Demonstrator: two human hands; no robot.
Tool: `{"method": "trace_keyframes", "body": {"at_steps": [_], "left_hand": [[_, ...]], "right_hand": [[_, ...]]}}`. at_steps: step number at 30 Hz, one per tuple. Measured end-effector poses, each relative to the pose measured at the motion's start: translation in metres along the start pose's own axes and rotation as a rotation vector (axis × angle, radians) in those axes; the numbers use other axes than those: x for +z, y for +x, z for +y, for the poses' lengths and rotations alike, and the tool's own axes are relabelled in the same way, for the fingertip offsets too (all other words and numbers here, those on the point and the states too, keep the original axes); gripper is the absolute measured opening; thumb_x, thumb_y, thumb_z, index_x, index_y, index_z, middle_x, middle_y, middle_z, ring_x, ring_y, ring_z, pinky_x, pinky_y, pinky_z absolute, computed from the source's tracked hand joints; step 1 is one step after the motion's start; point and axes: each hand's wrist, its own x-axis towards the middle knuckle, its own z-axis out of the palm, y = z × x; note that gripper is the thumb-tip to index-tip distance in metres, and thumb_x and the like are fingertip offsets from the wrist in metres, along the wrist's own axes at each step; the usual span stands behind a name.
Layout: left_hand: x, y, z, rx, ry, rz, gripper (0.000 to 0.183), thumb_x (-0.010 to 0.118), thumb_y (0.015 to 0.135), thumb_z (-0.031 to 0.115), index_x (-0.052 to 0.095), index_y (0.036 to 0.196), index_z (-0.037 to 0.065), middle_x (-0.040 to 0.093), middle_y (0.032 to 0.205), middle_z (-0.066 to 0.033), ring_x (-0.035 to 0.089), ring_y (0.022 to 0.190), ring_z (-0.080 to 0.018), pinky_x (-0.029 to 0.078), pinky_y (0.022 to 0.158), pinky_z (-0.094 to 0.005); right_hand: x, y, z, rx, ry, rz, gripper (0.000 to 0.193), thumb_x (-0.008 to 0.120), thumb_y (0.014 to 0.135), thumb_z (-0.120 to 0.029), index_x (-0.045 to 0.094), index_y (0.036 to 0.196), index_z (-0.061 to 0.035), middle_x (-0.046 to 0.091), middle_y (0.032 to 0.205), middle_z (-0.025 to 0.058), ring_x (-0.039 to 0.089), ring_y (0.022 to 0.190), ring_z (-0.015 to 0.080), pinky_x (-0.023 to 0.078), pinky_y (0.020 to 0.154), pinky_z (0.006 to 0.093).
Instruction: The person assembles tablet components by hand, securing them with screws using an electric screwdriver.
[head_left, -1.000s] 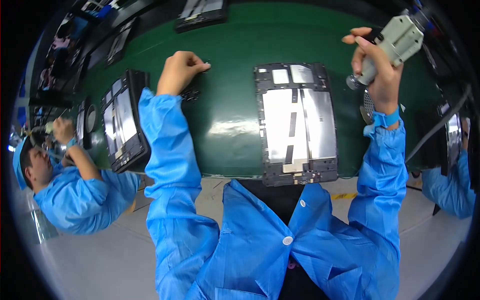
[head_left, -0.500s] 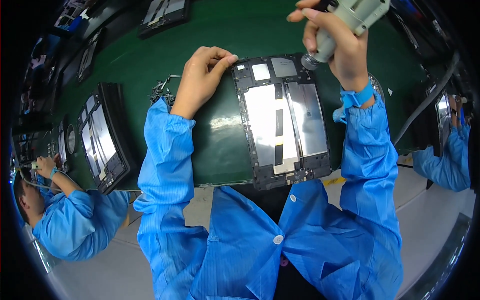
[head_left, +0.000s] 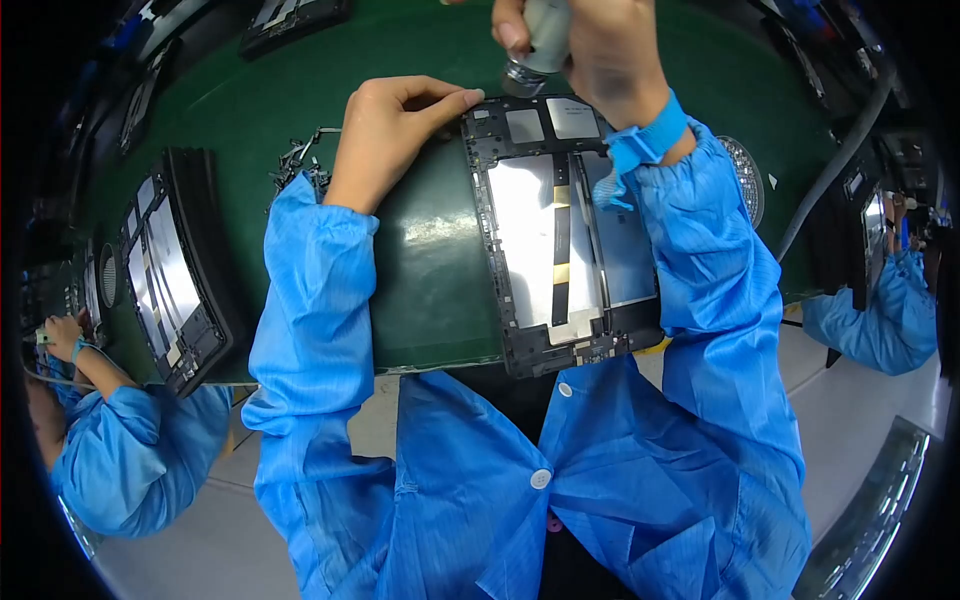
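Note:
An opened tablet (head_left: 522, 240) lies on the green bench top before me, its black frame, silver battery panels and ribbon cables showing. My left hand (head_left: 385, 135) is closed, thumb and forefinger pinching the tablet's far left corner. Over the tablet's far edge, my right hand (head_left: 615, 60) wraps round a pale electric screwdriver (head_left: 547, 40) with a metal collar near its tip. The tip itself cannot be made out, and the top of the tool runs out of view. My right wrist and sleeve cover part of the tablet's right side.
Small dark parts (head_left: 297, 165) lie heaped beside my left wrist. Further left is a stack of opened tablets (head_left: 165, 260). A round perforated metal dish (head_left: 745, 180) sits behind my right sleeve, near a grey cable (head_left: 835, 160). Co-workers in blue (head_left: 140, 450) work on both sides.
My right hand has carried the screwdriver leftward, from the tablet's far right corner to about the middle of its far edge. My left hand keeps its pinch on the corner. The whole view has shifted slightly.

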Motion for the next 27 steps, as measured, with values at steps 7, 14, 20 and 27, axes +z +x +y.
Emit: {"method": "trace_keyframes", "body": {"at_steps": [7, 14, 20, 27], "left_hand": [[-0.008, -0.004, -0.011, 0.123, -0.006, -0.048, 0.024, 0.074, 0.088, 0.02, 0.076, 0.1, -0.001, 0.074, 0.088, -0.012, 0.068, 0.079, -0.0157, 0.053, 0.072, -0.0283], [-0.013, 0.002, -0.011, 0.088, -0.139, -0.164, 0.029, 0.074, 0.088, 0.019, 0.074, 0.106, -0.004, 0.075, 0.092, -0.0133, 0.068, 0.082, -0.016, 0.054, 0.078, -0.0284], [-0.014, 0.002, -0.015, 0.05, -0.118, -0.177, 0.024, 0.07, 0.092, 0.013, 0.073, 0.108, -0.005, 0.073, 0.093, -0.0093, 0.068, 0.086, -0.0136, 0.053, 0.082, -0.0252], [-0.014, 0.005, -0.021, 0.09, -0.09, -0.184, 0.025, 0.069, 0.092, 0.012, 0.073, 0.109, -0.005, 0.073, 0.095, -0.0102, 0.069, 0.087, -0.0151, 0.054, 0.084, -0.026]], "right_hand": [[0.017, 0.004, 0.028, 0.014, 0.038, -0.041, 0.015, 0.062, 0.092, -0.011, 0.065, 0.091, 0.0033, 0.071, 0.078, 0.0136, 0.056, 0.046, 0.0117, 0.043, 0.041, 0.0247], [0.013, 0.01, 0.04, 0.005, -0.043, -0.03, 0.022, 0.062, 0.092, -0.018, 0.067, 0.084, 0.0024, 0.071, 0.077, 0.0125, 0.054, 0.046, 0.0106, 0.041, 0.043, 0.0236], [0.018, 0.009, 0.045, -0.029, -0.071, -0.037, 0.023, 0.062, 0.092, -0.019, 0.066, 0.084, 0.0018, 0.071, 0.076, 0.0126, 0.055, 0.046, 0.0114, 0.042, 0.042, 0.0243], [0.018, 0.008, 0.042, -0.042, -0.116, -0.059, 0.024, 0.062, 0.091, -0.021, 0.066, 0.083, 0.002, 0.071, 0.075, 0.0133, 0.055, 0.046, 0.0122, 0.042, 0.042, 0.0248]]}}
